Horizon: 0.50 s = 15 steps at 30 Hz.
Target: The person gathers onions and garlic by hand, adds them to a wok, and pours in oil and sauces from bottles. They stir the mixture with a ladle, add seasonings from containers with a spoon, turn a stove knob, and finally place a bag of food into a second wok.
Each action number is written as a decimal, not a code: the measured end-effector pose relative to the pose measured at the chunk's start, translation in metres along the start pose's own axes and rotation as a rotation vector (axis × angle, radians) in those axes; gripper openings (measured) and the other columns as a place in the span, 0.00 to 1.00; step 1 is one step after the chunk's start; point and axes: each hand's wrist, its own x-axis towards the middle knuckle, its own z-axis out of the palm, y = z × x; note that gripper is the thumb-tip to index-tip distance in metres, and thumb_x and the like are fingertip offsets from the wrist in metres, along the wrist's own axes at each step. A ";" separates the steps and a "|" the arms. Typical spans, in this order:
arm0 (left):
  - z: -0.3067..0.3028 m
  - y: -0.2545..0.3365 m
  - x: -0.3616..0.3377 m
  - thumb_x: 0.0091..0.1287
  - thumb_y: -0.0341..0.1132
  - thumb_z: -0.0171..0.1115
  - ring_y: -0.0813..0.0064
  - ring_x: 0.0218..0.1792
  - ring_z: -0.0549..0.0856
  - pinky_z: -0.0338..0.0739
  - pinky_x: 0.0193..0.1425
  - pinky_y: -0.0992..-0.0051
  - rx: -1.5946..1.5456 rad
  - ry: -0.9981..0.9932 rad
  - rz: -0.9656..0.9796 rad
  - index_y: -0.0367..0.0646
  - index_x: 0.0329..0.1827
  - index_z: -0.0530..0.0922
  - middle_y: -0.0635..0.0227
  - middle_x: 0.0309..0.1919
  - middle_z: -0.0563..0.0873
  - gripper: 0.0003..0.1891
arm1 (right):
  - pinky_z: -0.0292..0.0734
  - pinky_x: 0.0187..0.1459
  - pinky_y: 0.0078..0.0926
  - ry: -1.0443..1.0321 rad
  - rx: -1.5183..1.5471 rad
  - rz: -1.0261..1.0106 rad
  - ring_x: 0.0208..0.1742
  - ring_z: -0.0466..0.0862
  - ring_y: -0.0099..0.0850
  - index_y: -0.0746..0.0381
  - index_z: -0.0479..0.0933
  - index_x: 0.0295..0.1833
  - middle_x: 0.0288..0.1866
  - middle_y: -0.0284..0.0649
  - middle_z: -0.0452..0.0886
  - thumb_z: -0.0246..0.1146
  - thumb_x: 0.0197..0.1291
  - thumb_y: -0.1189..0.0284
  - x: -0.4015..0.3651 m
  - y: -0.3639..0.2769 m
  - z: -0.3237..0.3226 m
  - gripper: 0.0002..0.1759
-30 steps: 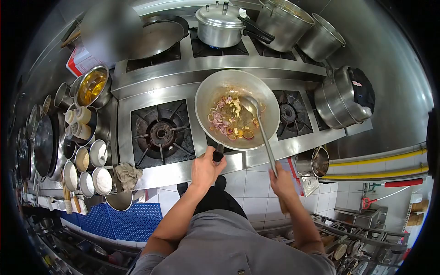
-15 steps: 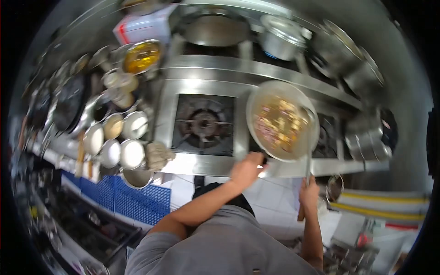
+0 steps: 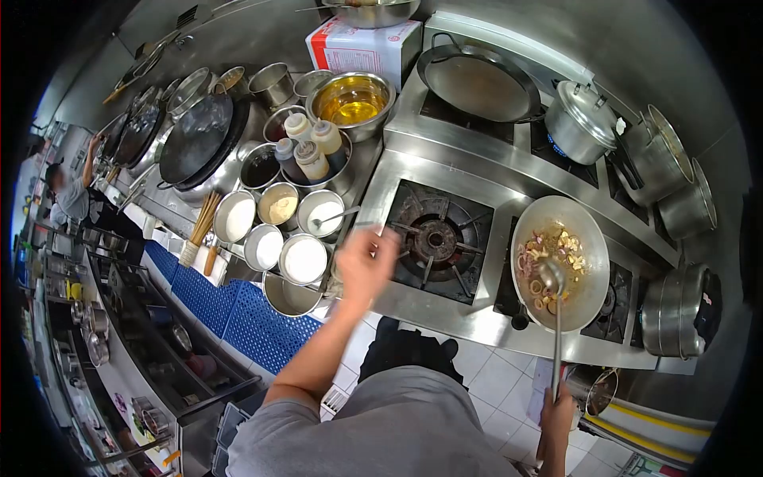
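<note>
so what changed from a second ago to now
The left hand let go of the wok handle and swung left toward the seasoning bowls; it is blurred and holds nothing. The view turned left with it. The right hand still grips the ladle, its scoop still in the wok among the onion pieces. The wok stays on its burner.

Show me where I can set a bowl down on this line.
Free: the bare burner between the seasoning bowls and the wok, and the steel ledge behind it. Crowded: the bowls by the left hand, pots at right.
</note>
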 end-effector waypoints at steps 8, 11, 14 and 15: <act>-0.055 -0.131 0.126 0.56 0.42 0.77 0.59 0.47 0.81 0.76 0.54 0.64 0.255 0.263 -0.239 0.34 0.60 0.75 0.54 0.48 0.82 0.32 | 0.79 0.47 0.54 0.224 -0.054 0.012 0.46 0.84 0.62 0.67 0.75 0.62 0.43 0.63 0.84 0.60 0.69 0.67 0.088 -0.047 0.034 0.21; -0.058 -0.129 0.154 0.53 0.45 0.77 0.53 0.52 0.80 0.75 0.59 0.59 0.387 0.236 -0.123 0.35 0.61 0.75 0.50 0.52 0.81 0.36 | 0.79 0.47 0.52 0.203 -0.002 -0.091 0.46 0.84 0.62 0.68 0.76 0.61 0.42 0.62 0.84 0.62 0.66 0.70 0.077 -0.048 0.036 0.21; -0.064 -0.099 0.189 0.53 0.49 0.76 0.49 0.57 0.79 0.73 0.62 0.55 0.620 0.134 0.062 0.35 0.62 0.76 0.46 0.56 0.80 0.37 | 0.79 0.44 0.50 0.195 -0.031 -0.198 0.43 0.84 0.61 0.67 0.77 0.60 0.39 0.60 0.84 0.64 0.64 0.72 0.032 -0.033 0.026 0.20; -0.063 -0.099 0.206 0.53 0.51 0.76 0.47 0.59 0.78 0.73 0.63 0.53 0.640 0.078 0.118 0.36 0.62 0.76 0.45 0.58 0.80 0.37 | 0.79 0.43 0.48 0.181 -0.071 -0.202 0.42 0.85 0.60 0.66 0.77 0.60 0.38 0.59 0.85 0.64 0.63 0.73 0.014 -0.039 0.014 0.19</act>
